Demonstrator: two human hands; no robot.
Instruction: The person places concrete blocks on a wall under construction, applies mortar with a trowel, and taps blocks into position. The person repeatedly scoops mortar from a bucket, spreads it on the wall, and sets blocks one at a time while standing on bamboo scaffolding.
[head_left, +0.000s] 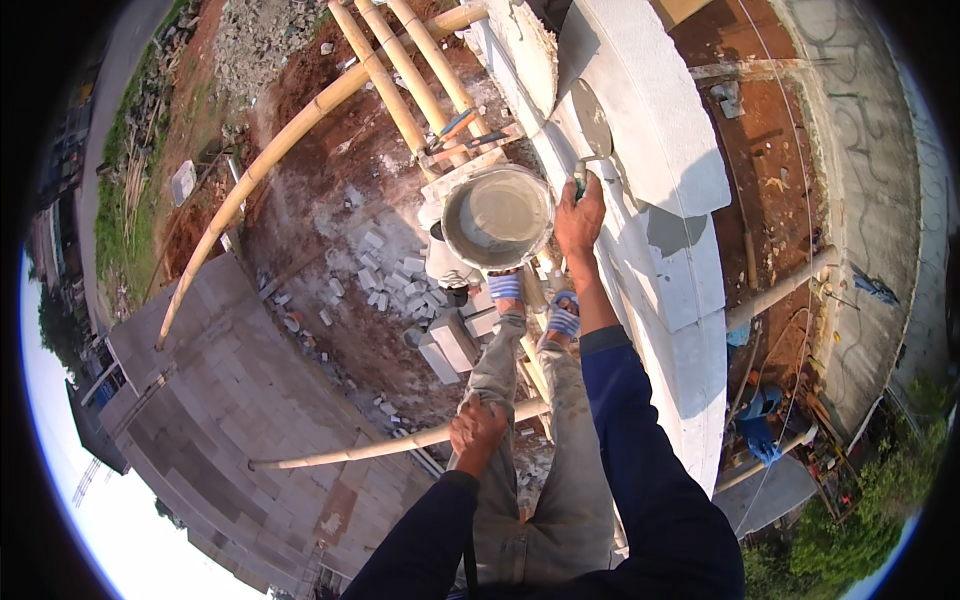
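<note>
My right hand (580,218) is closed around the handle of a trowel (593,118), whose metal blade lies over the top of a pale block wall (690,270). Just left of that hand stands a round bucket (452,240) with grey wet mortar (497,207) in it. A patch of grey mortar also shows on the wall's block to the right. Down by my trouser knee, my left hand (478,432) has its fingers curled inward; a bamboo pole passes beside it, and what the fingers hold, if anything, is hidden.
Bamboo poles (290,130) form scaffolding around me, with more under my sandalled feet. A tool with an orange and blue frame (460,128) lies beyond the bucket. Far below are broken white blocks (385,280) on red soil. Another block wall (240,400) rises at left.
</note>
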